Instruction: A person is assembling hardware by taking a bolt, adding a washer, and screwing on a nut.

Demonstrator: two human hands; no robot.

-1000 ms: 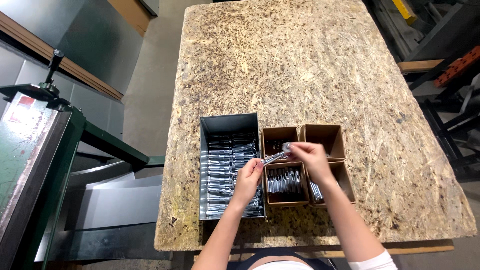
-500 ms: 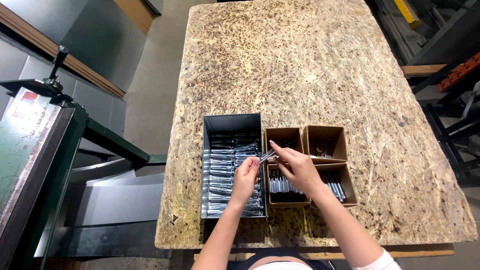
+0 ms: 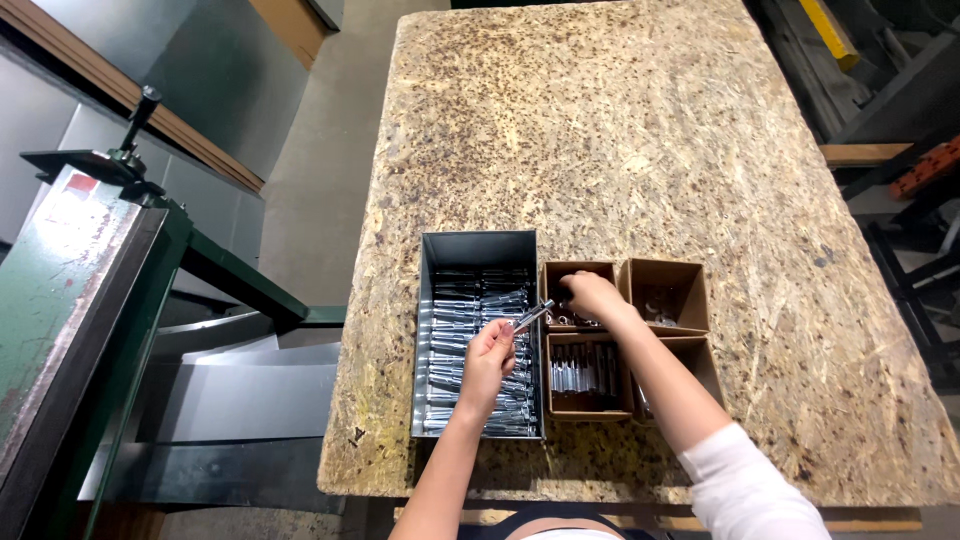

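Bolts fill the grey metal bin (image 3: 478,250) in front of me, laid crosswise in shiny rows, and my left hand (image 3: 487,358) hovers over them with one silver bolt (image 3: 532,317) pinched between thumb and fingertips. That bolt points up and to the right, its tip reaching over the bin's right wall toward the small cardboard boxes.

My right hand (image 3: 592,297) is down inside the far-left cardboard box (image 3: 578,268), fingers curled among small metal pieces lying in its bottom (washers or nuts, too small for me to tell). Whether those fingers have closed on one of them I cannot tell.

Four brown boxes sit in a tight square, touching the bin's right side. The far-right box (image 3: 668,268) holds a few small bright parts. The near-left box (image 3: 588,410) carries a row of short silver bolts standing side by side. The near-right box (image 3: 706,362) is mostly hidden under my right forearm.

All of this rests near the front edge of the surface (image 3: 640,140), a speckled chipboard top with most of its far half bare. Off to my left stands a green metal machine (image 3: 70,300) with a black handle (image 3: 140,110) rising from it, and grey sheet metal (image 3: 240,400) lies below it beside the surface.
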